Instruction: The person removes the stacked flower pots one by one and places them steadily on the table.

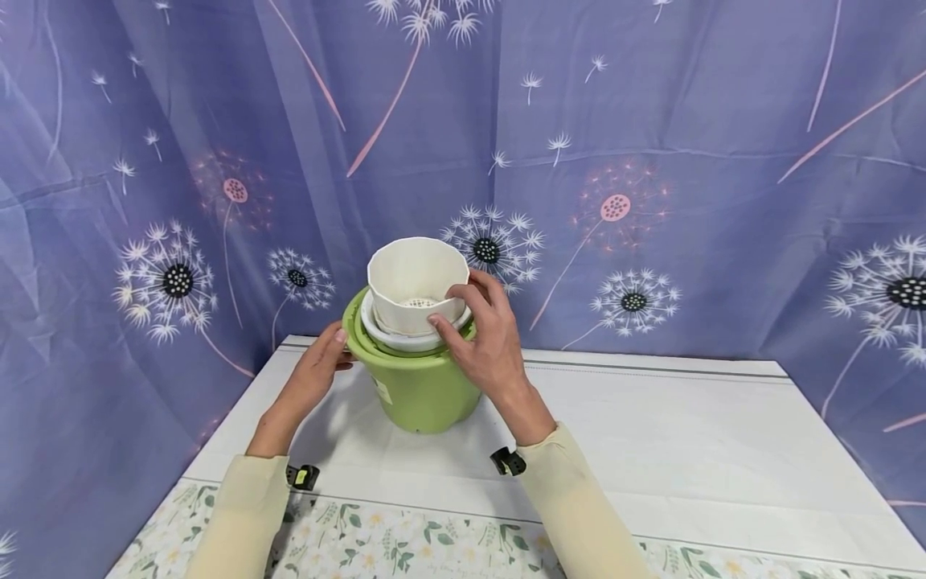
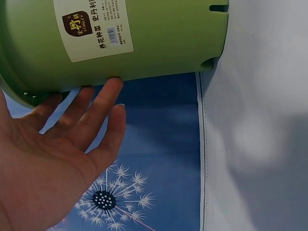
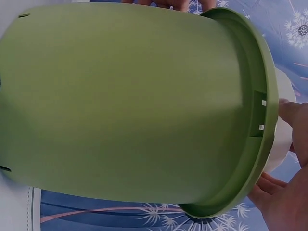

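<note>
A big green flowerpot (image 1: pixel 427 394) stands on the table, with a paper label on its side in the left wrist view. Inside its mouth sit a second green rim and a round white pot (image 1: pixel 383 336). Topmost is a white faceted flowerpot (image 1: pixel 405 277) with small holes in its base, poking up above the others. My right hand (image 1: pixel 492 334) pinches this faceted pot by its near right rim. At the left, my left hand (image 1: pixel 314 370) touches the green pot just under its rim; the left wrist view shows its fingers (image 2: pixel 108 96) fairly straight along the wall.
A white cloth (image 1: pixel 687 426) with a floral front border (image 1: pixel 391 535) covers the table. Purple dandelion-print curtains (image 1: pixel 550 185) hang close behind and on both sides. Black wrist straps (image 1: pixel 508 461) show beside the sleeves.
</note>
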Tool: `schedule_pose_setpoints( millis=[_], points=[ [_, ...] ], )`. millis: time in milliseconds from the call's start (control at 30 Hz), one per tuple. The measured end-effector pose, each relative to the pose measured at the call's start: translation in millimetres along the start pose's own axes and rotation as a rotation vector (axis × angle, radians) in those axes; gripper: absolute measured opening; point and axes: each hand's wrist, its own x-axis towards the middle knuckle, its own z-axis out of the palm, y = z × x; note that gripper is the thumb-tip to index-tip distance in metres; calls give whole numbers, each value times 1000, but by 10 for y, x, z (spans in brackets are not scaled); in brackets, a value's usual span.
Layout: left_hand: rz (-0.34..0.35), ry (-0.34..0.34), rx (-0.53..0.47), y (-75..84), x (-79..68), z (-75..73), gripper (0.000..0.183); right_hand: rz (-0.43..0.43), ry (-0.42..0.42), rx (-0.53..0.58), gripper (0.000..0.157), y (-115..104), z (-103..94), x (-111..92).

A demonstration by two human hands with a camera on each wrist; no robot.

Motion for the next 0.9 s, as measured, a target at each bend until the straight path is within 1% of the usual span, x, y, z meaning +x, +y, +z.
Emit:
schedule_pose_setpoints(
  millis=[233, 433, 633, 900],
  points=[
    [17, 4, 2, -29, 10, -3, 55, -28, 43, 15, 32, -9, -8, 28],
    [11, 1, 16, -54, 7, -14, 57, -50, 82, 39, 32, -11, -5, 30],
    [7, 3, 6, -41, 1, -7, 56, -63, 118, 83, 31, -31, -20, 44],
    [-2, 5, 3, -26, -7, -8, 56, -84, 160, 108, 31, -85, -46, 62]
  ],
)
